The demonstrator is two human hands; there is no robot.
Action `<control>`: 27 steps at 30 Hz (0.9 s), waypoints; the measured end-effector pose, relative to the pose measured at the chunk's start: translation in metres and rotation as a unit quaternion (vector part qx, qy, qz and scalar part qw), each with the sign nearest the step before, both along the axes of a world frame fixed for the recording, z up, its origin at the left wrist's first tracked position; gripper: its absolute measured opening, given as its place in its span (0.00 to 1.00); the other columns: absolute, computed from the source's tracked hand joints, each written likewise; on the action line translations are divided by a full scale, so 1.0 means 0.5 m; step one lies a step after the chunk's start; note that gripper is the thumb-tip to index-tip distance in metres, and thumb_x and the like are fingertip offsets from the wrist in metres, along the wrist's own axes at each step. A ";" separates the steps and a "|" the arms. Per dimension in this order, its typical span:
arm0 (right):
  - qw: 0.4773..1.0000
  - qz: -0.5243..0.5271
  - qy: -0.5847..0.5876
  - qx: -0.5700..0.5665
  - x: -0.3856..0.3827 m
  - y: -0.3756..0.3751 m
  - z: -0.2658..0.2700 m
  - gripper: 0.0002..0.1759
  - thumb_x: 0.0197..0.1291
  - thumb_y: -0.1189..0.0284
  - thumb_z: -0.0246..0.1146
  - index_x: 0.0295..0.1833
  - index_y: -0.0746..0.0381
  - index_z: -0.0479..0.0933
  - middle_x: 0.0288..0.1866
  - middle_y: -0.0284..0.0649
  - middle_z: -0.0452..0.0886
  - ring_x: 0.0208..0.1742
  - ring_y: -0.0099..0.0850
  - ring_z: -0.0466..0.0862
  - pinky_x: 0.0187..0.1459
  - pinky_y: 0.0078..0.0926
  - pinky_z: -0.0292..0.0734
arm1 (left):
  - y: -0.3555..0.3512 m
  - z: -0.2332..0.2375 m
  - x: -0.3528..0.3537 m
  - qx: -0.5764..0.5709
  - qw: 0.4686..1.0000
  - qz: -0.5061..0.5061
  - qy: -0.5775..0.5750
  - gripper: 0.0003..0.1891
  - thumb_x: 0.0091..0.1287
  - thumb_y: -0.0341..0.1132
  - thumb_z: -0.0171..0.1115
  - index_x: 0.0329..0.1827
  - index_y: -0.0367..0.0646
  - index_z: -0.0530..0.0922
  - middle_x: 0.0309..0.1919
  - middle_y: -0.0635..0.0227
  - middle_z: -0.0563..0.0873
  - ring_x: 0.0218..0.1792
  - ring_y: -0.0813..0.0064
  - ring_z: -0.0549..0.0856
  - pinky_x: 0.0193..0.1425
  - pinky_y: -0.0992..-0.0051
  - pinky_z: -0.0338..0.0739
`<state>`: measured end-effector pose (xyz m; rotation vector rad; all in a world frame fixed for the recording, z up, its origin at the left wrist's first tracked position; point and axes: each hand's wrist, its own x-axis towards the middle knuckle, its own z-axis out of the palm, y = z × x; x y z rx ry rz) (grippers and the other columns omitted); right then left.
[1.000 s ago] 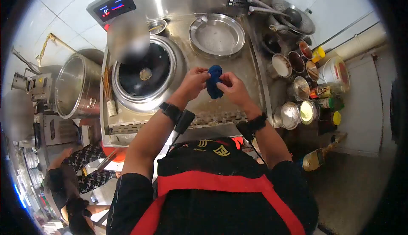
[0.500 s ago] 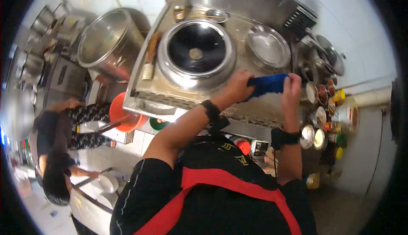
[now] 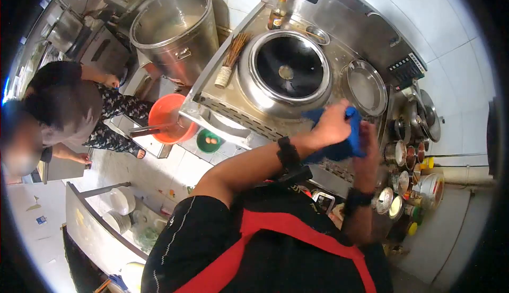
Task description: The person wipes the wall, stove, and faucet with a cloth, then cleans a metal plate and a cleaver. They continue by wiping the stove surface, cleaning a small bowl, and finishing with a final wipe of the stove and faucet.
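Observation:
A blue cloth (image 3: 342, 150) is bunched between my two hands over the front edge of the steel stove counter. My left hand (image 3: 333, 126) is closed on the cloth's upper part. At the cloth's right side is my right hand (image 3: 368, 142), blurred by motion, its fingers against the fabric. Up and to the left of my hands sits the round black burner well (image 3: 289, 65) with its wide steel rim. A shallow steel pan (image 3: 366, 88) lies on the counter beyond my hands.
Another person (image 3: 69, 97) stands at the left. Near them are a large steel pot (image 3: 175, 28), an orange bucket (image 3: 168, 107) and a green bowl with eggs (image 3: 208, 141). A bamboo brush (image 3: 230, 62) and a bottle (image 3: 277, 13) stand by the burner; seasoning containers (image 3: 395, 205) line the right.
The cloth, stretched out between my hands before, is now bunched, and my hands are closer together. The view has shifted, and the other person has moved and is more upright.

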<state>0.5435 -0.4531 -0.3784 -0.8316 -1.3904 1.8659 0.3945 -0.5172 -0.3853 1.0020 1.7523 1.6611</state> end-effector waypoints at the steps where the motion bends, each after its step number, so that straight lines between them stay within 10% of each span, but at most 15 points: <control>1: 0.999 0.017 0.009 -0.038 -0.011 -0.004 -0.048 0.21 0.73 0.59 0.50 0.59 0.64 0.72 0.55 0.42 0.80 0.58 0.33 0.78 0.62 0.34 0.69 | -0.001 -0.004 0.008 0.032 0.997 -0.054 0.043 0.16 0.55 0.33 0.64 0.47 0.39 0.78 0.38 0.47 0.84 0.44 0.46 0.84 0.50 0.59 0.77; 2: 0.996 0.032 0.016 -0.076 -0.021 -0.008 -0.096 0.21 0.73 0.60 0.50 0.60 0.64 0.72 0.55 0.42 0.79 0.59 0.34 0.78 0.64 0.35 0.69 | -0.005 -0.012 0.012 0.095 0.983 -0.126 0.091 0.18 0.53 0.30 0.63 0.49 0.41 0.78 0.42 0.49 0.84 0.47 0.46 0.82 0.52 0.59 0.77; 6: 0.935 0.007 -0.050 0.352 -0.033 -0.011 -0.200 0.22 0.72 0.62 0.49 0.64 0.64 0.70 0.60 0.43 0.77 0.61 0.36 0.77 0.66 0.35 0.67 | -0.063 -0.026 -0.066 0.154 0.926 -0.258 0.230 0.19 0.53 0.26 0.62 0.51 0.42 0.78 0.47 0.55 0.82 0.51 0.52 0.81 0.55 0.60 0.76; 7: 0.994 0.072 0.052 0.063 -0.035 -0.006 -0.174 0.23 0.70 0.64 0.52 0.65 0.65 0.69 0.61 0.44 0.77 0.62 0.37 0.76 0.67 0.35 0.68 | -0.093 -0.028 -0.100 0.109 0.943 -0.218 0.227 0.18 0.55 0.26 0.62 0.51 0.44 0.78 0.45 0.56 0.82 0.49 0.54 0.82 0.54 0.61 0.77; 9: 0.986 0.061 0.137 -0.073 -0.020 -0.028 -0.130 0.23 0.70 0.63 0.52 0.65 0.65 0.69 0.61 0.45 0.77 0.60 0.37 0.77 0.65 0.35 0.69 | -0.168 -0.066 -0.179 0.047 0.944 -0.141 0.296 0.15 0.58 0.30 0.63 0.49 0.45 0.79 0.40 0.55 0.83 0.42 0.55 0.83 0.46 0.62 0.79; 12: 0.977 0.045 0.183 -0.097 0.003 -0.045 -0.101 0.24 0.69 0.63 0.53 0.65 0.65 0.70 0.59 0.45 0.78 0.58 0.37 0.78 0.62 0.36 0.71 | -0.286 -0.185 -0.259 -0.291 0.858 -0.209 0.369 0.16 0.53 0.37 0.67 0.45 0.42 0.82 0.36 0.53 0.84 0.41 0.51 0.83 0.47 0.56 0.78; 16: 0.969 0.036 0.220 -0.108 0.010 -0.049 -0.092 0.24 0.69 0.63 0.53 0.64 0.65 0.70 0.58 0.45 0.79 0.55 0.38 0.79 0.58 0.37 0.73 | -0.422 -0.388 -0.326 -0.220 0.803 -0.238 0.500 0.08 0.52 0.34 0.61 0.34 0.43 0.81 0.33 0.54 0.84 0.37 0.53 0.84 0.42 0.55 0.77; 24: 0.954 0.049 0.274 -0.109 0.004 -0.025 -0.070 0.24 0.67 0.62 0.55 0.64 0.65 0.71 0.54 0.45 0.80 0.49 0.38 0.82 0.51 0.39 0.78 | -0.371 -0.272 -0.331 -0.302 0.706 -0.299 0.566 0.06 0.54 0.35 0.62 0.33 0.44 0.80 0.31 0.57 0.83 0.37 0.54 0.83 0.42 0.57 0.77; 27: 0.979 0.012 0.198 -0.033 -0.006 -0.020 -0.059 0.24 0.66 0.62 0.57 0.63 0.64 0.72 0.50 0.41 0.82 0.42 0.33 0.84 0.41 0.32 0.82 | -0.288 -0.165 -0.304 -0.331 0.801 -0.226 0.444 0.09 0.59 0.37 0.62 0.33 0.40 0.78 0.30 0.49 0.83 0.36 0.48 0.83 0.42 0.54 0.77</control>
